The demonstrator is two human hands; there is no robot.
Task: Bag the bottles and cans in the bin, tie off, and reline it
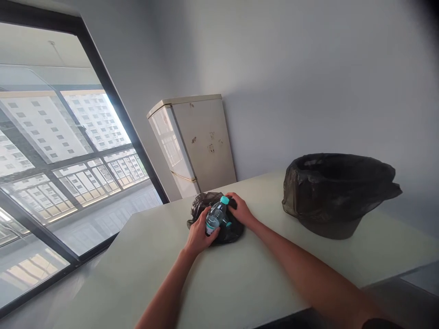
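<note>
My left hand (202, 233) is wrapped round the body of a clear plastic bottle (217, 213) with a teal cap. The bottle leans with its cap pointing up and away from me, over a crumpled black plastic bag (233, 234) on the table. A second small teal piece, like another cap, shows beside the bottle against the bag. My right hand (240, 210) has its fingers curled on the bag's far right edge, close to the bottle's cap. Its fingertips are partly hidden by the bag.
A bin (329, 228) lined with a black bag stands on the pale table (154, 269) at the right. Behind the table is a white fridge (206, 141) with worn marks. A dark-framed glass door (109, 87) onto a balcony is at the left.
</note>
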